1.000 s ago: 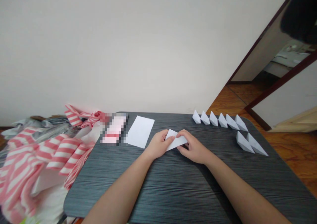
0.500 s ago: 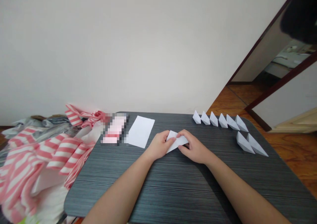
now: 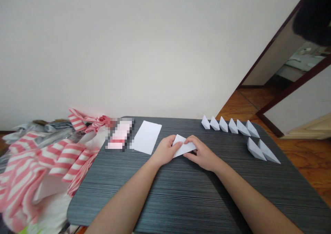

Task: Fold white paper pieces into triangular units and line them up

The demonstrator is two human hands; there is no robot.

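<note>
Both my hands hold a folded white paper (image 3: 184, 146) above the middle of a dark grey wood-grain table (image 3: 181, 206). My left hand (image 3: 164, 151) pinches its left end, and my right hand (image 3: 203, 154) grips its right end. The fingers hide part of the fold. To the left lies a flat white paper sheet (image 3: 147, 137). Several folded paper boats (image 3: 227, 125) stand in a row along the far edge, and two more paper boats (image 3: 262, 150) lie nearer on the right.
A pixelated pink-and-white object (image 3: 119, 134) lies at the table's far left. Pink-and-white striped fabric (image 3: 51, 168) is heaped beyond the left edge. A wooden floor (image 3: 305, 158) and a doorway lie to the right, and a white wall stands behind.
My hands stay almost in place, with only small shifts of the fingers on the folded paper.
</note>
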